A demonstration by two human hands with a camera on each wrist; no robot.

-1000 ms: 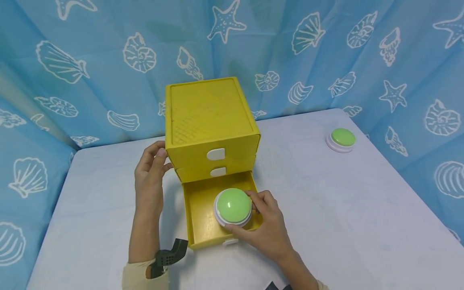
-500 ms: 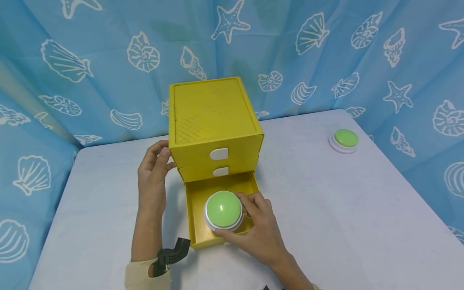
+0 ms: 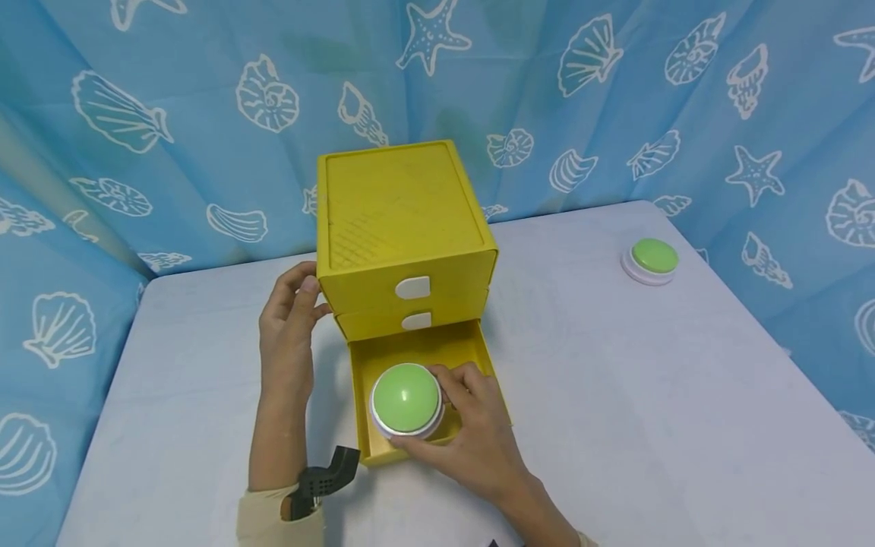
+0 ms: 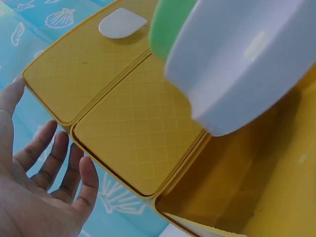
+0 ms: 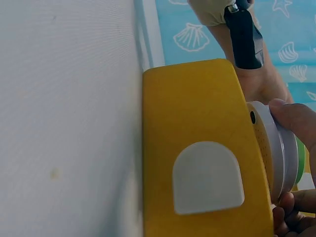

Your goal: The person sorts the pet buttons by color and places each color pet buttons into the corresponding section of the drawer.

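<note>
My right hand [image 3: 475,437] holds a push button with a green dome and white base [image 3: 406,399] by its rim, thumb at the near side and fingers at the far right. It hangs over the pulled-out bottom drawer [image 3: 454,346] of a yellow cabinet [image 3: 403,205], towards the drawer's left half. From the left wrist view, the button's white base [image 4: 242,64] looms tilted above the drawer. The right wrist view has it just above the drawer's front [image 5: 197,113]. My left hand [image 3: 290,327] touches the cabinet's left side with loosely bent fingers.
A second green-domed button [image 3: 651,262] stands on the white-covered table [image 3: 581,365] at the back right. Two upper drawers with white handles [image 3: 413,287] are pushed in. A blue curtain [image 3: 519,91] with shell prints hangs behind the table.
My right hand has carried the button leftward and slightly nearer over the open drawer. The left hand stays at the cabinet's side, and the head view has shifted a little.
</note>
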